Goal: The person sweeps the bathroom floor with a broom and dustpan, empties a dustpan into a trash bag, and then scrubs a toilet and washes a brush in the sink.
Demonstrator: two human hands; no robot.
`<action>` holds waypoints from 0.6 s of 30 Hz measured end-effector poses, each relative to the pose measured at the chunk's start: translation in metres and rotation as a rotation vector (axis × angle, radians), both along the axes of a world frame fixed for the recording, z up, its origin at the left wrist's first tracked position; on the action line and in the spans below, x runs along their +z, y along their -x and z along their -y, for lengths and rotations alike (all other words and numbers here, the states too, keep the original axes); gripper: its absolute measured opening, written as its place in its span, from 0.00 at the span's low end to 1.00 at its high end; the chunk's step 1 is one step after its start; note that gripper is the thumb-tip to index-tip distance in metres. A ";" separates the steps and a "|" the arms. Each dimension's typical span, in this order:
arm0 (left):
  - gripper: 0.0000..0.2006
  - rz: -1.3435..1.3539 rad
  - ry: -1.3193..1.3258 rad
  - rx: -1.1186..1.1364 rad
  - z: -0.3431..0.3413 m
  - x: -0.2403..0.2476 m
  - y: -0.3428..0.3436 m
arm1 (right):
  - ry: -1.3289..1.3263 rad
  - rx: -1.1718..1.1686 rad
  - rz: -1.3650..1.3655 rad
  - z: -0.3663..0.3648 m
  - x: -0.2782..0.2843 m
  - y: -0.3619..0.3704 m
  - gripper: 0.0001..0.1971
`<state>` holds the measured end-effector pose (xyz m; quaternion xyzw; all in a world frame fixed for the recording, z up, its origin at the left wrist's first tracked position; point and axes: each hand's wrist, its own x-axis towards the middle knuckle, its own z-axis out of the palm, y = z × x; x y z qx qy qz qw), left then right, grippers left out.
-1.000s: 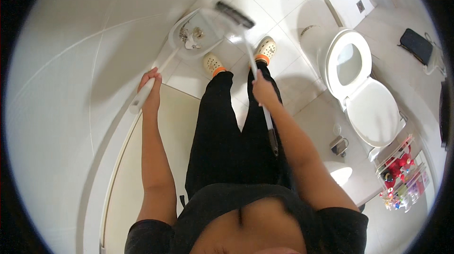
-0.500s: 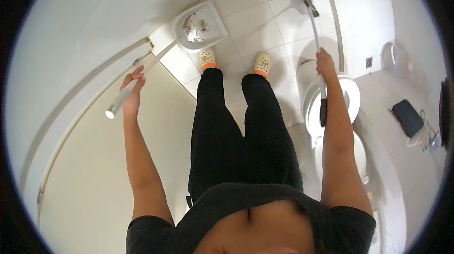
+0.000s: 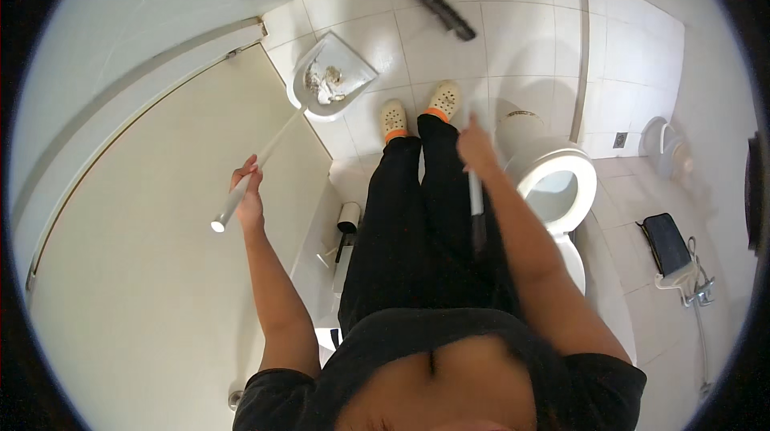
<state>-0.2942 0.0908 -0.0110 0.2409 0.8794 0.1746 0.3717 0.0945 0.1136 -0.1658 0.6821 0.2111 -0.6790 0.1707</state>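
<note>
Loaded dustpan at left, broom head across from its mouth

I find the dustpan (image 3: 349,62) ahead and to the left, near the cream door (image 3: 152,254), with a small heap of debris (image 3: 325,84) toward its back. Whether its lip touches the tile I cannot tell. My left hand (image 3: 248,190) has its fingers wrapped around the dustpan handle (image 3: 277,142) just short of the capped end; that high grip, I judge, lets me steer the pan without stooping and keep it from tipping its load.

My right hand (image 3: 479,149) is blurred, but its fingers look clamped round the broom handle (image 3: 476,194), whose end runs back over the dark trousers (image 3: 393,214). The broom head (image 3: 445,12) lies beyond the shoes (image 3: 393,120), roughly parallel to the pan's lip, an angle that I think suits a pull toward it.

Tiled floor (image 3: 521,38) separates pan and broom head, giving the most room for a stroke. The shoes bound it on the near side, the door's edge crowds the pan's left, and a raised ridge (image 3: 584,54) limits the right. The toilet (image 3: 589,182) sits close by my right forearm, so I judge wide backswings on that side risky.
</note>
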 end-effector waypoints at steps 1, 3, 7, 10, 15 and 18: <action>0.03 -0.004 0.012 0.019 -0.018 -0.012 -0.005 | -0.029 0.001 -0.065 -0.013 0.008 0.009 0.29; 0.03 0.007 0.005 -0.010 -0.039 -0.027 -0.012 | -0.007 0.032 -0.159 -0.020 0.018 0.035 0.30; 0.04 0.035 -0.029 -0.044 -0.029 -0.022 -0.014 | -0.087 0.173 -0.326 0.015 0.032 0.064 0.25; 0.05 0.022 0.003 -0.056 0.003 -0.008 0.013 | -0.036 0.162 -0.432 0.003 0.076 0.045 0.23; 0.03 0.056 -0.064 0.025 0.036 -0.004 0.031 | -0.171 0.163 -0.122 -0.010 0.078 -0.008 0.25; 0.03 0.099 -0.115 0.026 0.048 -0.011 0.038 | -0.245 0.131 -0.041 0.016 0.040 0.015 0.26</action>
